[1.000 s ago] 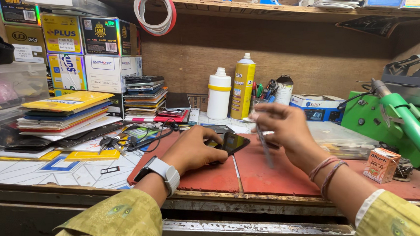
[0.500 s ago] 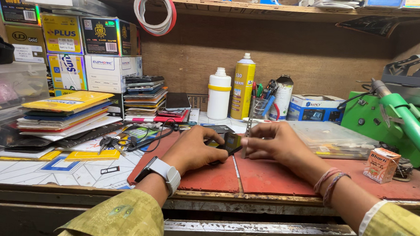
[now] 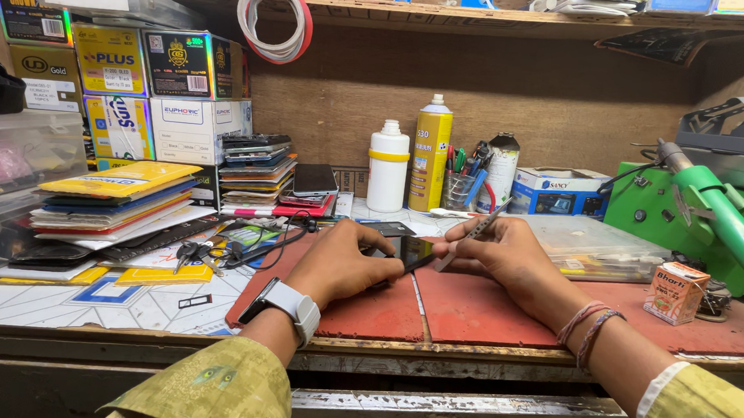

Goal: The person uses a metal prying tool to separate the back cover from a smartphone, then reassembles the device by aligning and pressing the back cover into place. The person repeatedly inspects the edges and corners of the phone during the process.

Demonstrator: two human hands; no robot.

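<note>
Tweezers [image 3: 472, 234] lower, right hand [image 3: 508, 260] w/ phone [image 3: 408, 252] (dark)

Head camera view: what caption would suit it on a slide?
Left hand steadies a dark phone on a red mat while the right hand holds tweezers.

Workbench [image 3: 68, 306] carries red mat [image 3: 470, 299], phone [image 3: 408, 251], bottles [image 3: 388, 166].
</note>
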